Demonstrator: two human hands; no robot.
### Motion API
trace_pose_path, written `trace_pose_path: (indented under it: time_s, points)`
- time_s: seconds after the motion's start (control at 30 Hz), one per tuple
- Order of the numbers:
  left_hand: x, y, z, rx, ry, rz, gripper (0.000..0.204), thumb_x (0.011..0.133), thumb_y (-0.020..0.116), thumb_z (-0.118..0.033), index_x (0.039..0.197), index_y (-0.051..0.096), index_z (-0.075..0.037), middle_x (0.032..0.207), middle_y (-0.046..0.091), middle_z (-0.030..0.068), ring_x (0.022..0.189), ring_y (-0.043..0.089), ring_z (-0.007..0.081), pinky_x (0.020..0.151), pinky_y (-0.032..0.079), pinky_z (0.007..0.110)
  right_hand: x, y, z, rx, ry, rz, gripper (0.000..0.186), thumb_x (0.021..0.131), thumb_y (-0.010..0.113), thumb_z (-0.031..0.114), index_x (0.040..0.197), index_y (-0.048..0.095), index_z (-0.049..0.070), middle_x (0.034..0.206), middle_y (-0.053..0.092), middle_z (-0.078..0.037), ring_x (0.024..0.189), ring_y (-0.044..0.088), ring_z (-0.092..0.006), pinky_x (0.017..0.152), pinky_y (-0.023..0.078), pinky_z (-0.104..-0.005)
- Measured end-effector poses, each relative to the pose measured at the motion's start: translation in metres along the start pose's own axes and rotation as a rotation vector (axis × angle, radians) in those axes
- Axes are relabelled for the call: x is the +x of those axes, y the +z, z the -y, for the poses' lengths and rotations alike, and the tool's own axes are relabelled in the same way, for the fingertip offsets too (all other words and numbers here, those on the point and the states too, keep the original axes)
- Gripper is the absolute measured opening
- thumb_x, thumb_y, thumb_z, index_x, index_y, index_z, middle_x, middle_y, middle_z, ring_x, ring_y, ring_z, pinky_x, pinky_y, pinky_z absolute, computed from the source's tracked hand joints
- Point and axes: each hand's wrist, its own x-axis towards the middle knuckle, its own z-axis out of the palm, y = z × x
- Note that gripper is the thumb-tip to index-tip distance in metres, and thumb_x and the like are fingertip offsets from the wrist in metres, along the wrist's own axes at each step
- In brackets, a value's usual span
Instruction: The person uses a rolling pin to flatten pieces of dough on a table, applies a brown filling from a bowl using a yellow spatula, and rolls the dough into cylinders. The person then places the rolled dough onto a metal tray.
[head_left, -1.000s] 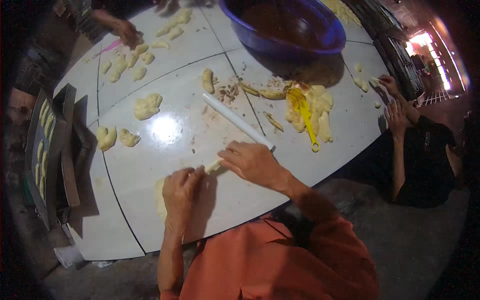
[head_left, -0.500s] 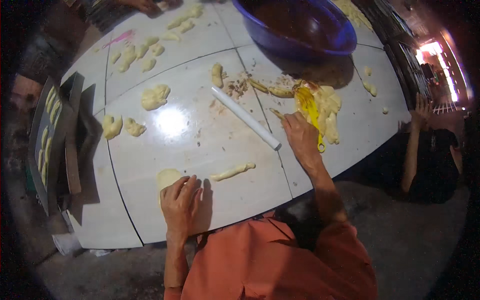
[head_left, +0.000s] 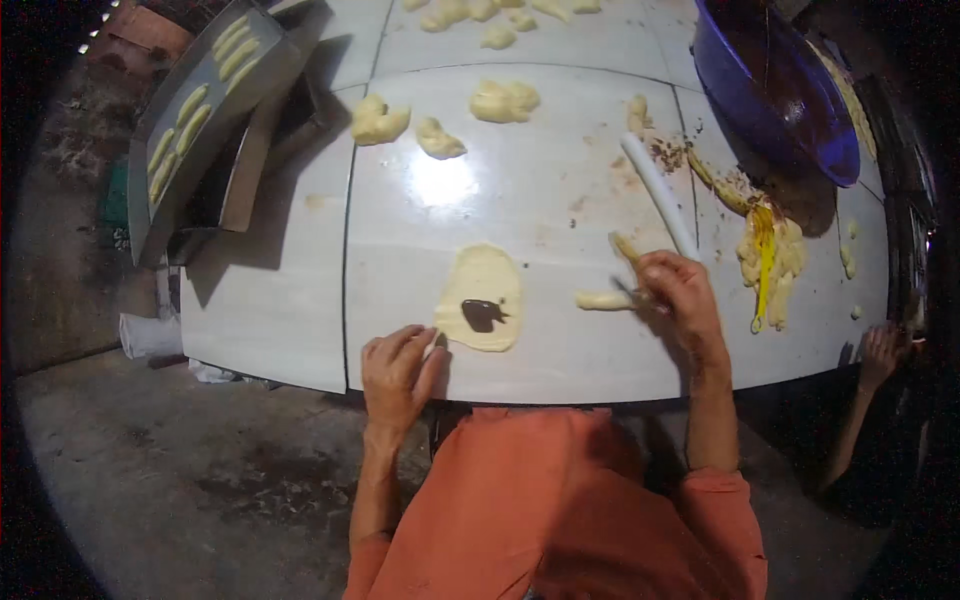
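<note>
A flattened oval of dough [head_left: 470, 275] lies on the tiled table in front of me, with a dark brown, chocolate-like smear [head_left: 480, 316] on it. My left hand [head_left: 397, 372] rests at its lower left edge, thumb and fingers slightly apart, holding nothing that shows. Pinched in my right hand [head_left: 682, 295] is a slim yellowish banana strip [head_left: 625, 246], raised above the table. Just under that hand, a rolled dough stick [head_left: 600, 300] is partly covered by the fingers. A white rolling pin [head_left: 660, 195] lies beyond the right hand.
At right, a yellow spatula [head_left: 765, 260] lies on soft dough [head_left: 790, 250] near a blue-purple basin [head_left: 705, 60]. Dough lumps [head_left: 505, 100] sit farther back. A metal tray [head_left: 220, 110] with shaped dough stands at left. Another person's hand [head_left: 880, 355] is at the right edge.
The view has swung left. My right hand has brought the banana strip from beside the spatula toward the flat dough. The dough's dark smear, hidden before, now shows beside my left hand.
</note>
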Motion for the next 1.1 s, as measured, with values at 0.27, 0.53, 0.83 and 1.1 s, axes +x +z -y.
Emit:
trace_pose_path:
  time_s: [0.27,0.53,0.83,1.1]
  points:
    - [0.006,-0.004,0.019,-0.209,0.179,0.088,0.024,0.085,0.08,-0.016,0.108,0.072,-0.012,0.108,0.071,0.004,0.092,0.067,0.0227,0.085,0.047,0.04,-0.007,0.123,-0.036,-0.662,-0.409,0.383,0.02,0.094,0.073,0.021,0.106,0.074,0.006,0.089,0.07,-0.009,0.073,0.067,-0.0177,0.064,0.053,-0.0307]
    - [0.023,0.005,0.031,-0.244,0.345,0.121,0.017,0.082,0.08,-0.013,0.098,0.074,-0.014,0.097,0.069,0.0,0.083,0.065,0.0186,0.075,0.048,0.035,-0.021,0.14,-0.059,-0.916,-0.69,0.159,0.018,0.088,0.079,0.017,0.103,0.077,0.009,0.093,0.068,-0.007,0.073,0.068,-0.0207,0.062,0.054,-0.033]
    - [0.037,0.019,0.039,-0.221,0.493,0.19,0.018,0.082,0.08,-0.016,0.099,0.073,-0.014,0.097,0.067,-0.0006,0.086,0.065,0.0181,0.074,0.048,0.036,-0.045,0.123,-0.082,-1.078,-0.841,0.1,0.022,0.084,0.08,0.02,0.102,0.074,0.011,0.097,0.069,-0.006,0.078,0.071,-0.0202,0.063,0.057,-0.0336]
    - [0.041,0.016,0.031,-0.377,0.366,0.176,0.014,0.084,0.078,-0.014,0.095,0.07,-0.007,0.113,0.067,0.0078,0.101,0.065,0.0279,0.08,0.049,0.041,-0.041,0.119,-0.074,-0.774,-0.672,0.14,0.011,0.092,0.071,0.012,0.1,0.067,0.005,0.097,0.068,-0.011,0.08,0.07,-0.0263,0.068,0.057,-0.0363]
